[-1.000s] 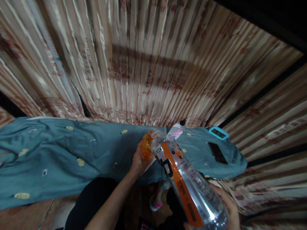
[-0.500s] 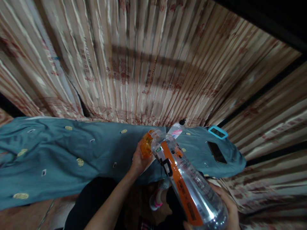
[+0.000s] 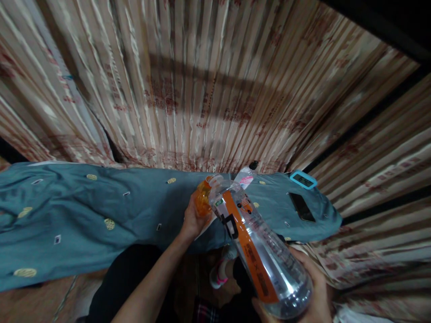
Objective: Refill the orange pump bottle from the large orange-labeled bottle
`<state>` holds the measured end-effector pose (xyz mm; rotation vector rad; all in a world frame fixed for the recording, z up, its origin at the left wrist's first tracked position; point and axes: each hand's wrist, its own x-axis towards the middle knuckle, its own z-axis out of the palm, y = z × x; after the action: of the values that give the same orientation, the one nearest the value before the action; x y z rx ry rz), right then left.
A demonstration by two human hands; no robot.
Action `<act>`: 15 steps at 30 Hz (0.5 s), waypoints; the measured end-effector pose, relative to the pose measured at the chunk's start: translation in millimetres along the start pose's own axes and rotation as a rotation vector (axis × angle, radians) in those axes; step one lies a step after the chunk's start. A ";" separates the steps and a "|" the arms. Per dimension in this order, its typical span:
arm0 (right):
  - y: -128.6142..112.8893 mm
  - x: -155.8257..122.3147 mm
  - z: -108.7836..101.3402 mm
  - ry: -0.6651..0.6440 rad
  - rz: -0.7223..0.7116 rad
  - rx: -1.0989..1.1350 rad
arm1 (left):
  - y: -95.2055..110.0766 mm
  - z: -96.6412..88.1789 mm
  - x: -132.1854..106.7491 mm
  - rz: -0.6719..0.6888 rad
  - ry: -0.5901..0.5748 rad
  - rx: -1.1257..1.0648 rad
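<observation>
Through the head feed I have the large clear plastic bottle with an orange label strip in front of me, held over the near edge of the cloth. My right hand is wrapped around its base end. Its long axis runs slantwise, from that base, close to me on the right, forward and leftward to the neck. The neck meets or nearly meets the mouth of a small translucent orange bottle, which my left hand grips; I cannot tell whether the rims touch. So the left hand is nearer the neck, the right nearer the base. Just beyond the neck is a clear bottle with a black cap; rightward on the teal patterned cloth lie a black phone and a blue-framed digital clock, before a pleated beige curtain.
</observation>
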<state>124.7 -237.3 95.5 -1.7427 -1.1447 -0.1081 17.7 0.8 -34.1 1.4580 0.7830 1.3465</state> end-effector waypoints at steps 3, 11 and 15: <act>-1.0 -0.5 0.9 0.007 0.002 -0.022 | 1.2 1.6 0.6 0.023 0.001 -0.005; -0.9 -5.1 -3.3 -0.056 0.186 0.027 | 9.4 -1.1 1.7 -0.066 -0.002 0.051; 2.2 -5.9 -2.9 -0.046 0.188 0.045 | 14.8 -1.6 2.3 -0.084 -0.016 0.048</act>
<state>124.2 -243.4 92.2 -1.8114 -1.0024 0.0719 14.3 -1.5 -19.6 1.4547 0.8623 1.2592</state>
